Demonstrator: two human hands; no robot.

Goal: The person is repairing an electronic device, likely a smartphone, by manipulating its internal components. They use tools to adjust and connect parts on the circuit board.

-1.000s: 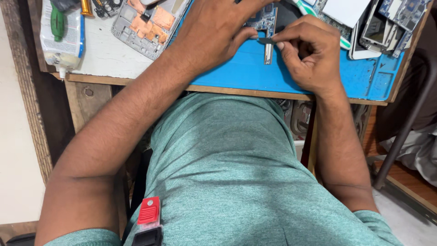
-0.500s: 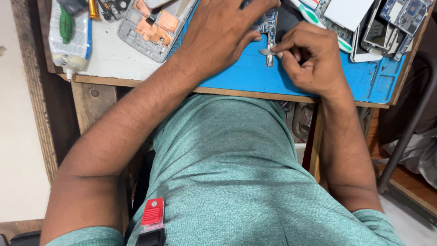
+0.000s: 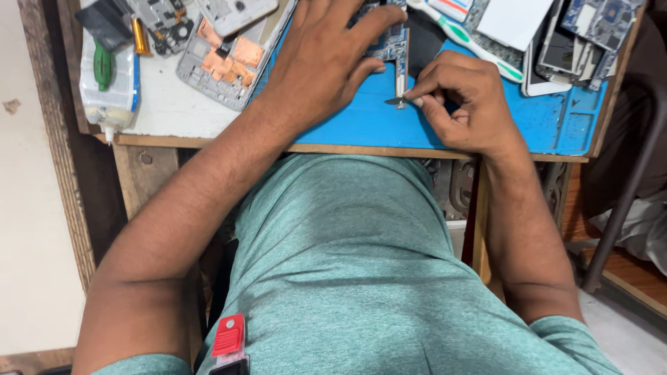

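On the blue work mat (image 3: 549, 121) lies a blue phone circuit board (image 3: 393, 43). My left hand (image 3: 326, 62) lies flat over it, fingers spread and pressing it down. My right hand (image 3: 462, 104) pinches a thin metal tool (image 3: 397, 101) whose tip rests at the lower end of the board's narrow strip. Most of the board is hidden under my left hand.
A grey phone frame with copper patches (image 3: 222, 62) lies left of the mat. At the table's left edge sits a clear glue bottle with a green clip (image 3: 108, 83). Stacked phone parts (image 3: 577, 42) and a white-green brush (image 3: 479, 48) lie at the back right. A metal chair leg (image 3: 625, 201) stands at the right.
The view has shifted slightly. My right hand has dropped a little, and the tool tip now sits lower on the board's strip. My left hand stays on the board.
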